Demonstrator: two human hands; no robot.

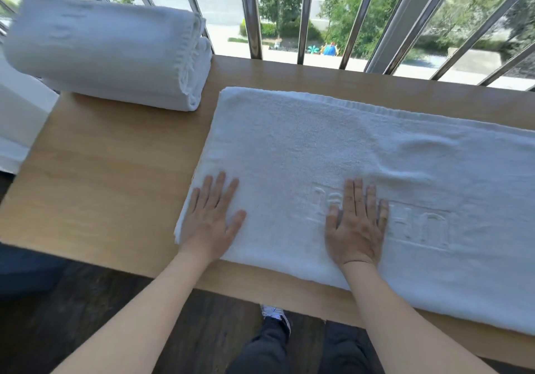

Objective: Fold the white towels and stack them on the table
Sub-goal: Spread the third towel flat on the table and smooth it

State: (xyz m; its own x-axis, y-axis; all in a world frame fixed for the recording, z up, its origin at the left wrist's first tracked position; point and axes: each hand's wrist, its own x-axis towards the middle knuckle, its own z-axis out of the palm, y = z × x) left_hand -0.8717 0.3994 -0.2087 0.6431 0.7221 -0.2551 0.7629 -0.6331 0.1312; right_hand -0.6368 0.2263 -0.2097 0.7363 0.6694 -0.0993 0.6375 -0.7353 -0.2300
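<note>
A white towel (347,156) lies flat along the wooden table (110,177), running off the right edge of view, with raised lettering woven into it. My left hand (210,219) rests palm down on the towel's near left corner, fingers spread. My right hand (357,226) presses flat on the lettering, fingers apart. Neither hand grips anything. A stack of folded white towels (107,52) sits at the table's far left corner.
A metal railing (307,14) with slanted bars runs just behind the table's far edge, with trees and a street beyond. White fabric (17,124) hangs off the left side. My legs and a shoe (275,315) stand on dark flooring below the near edge.
</note>
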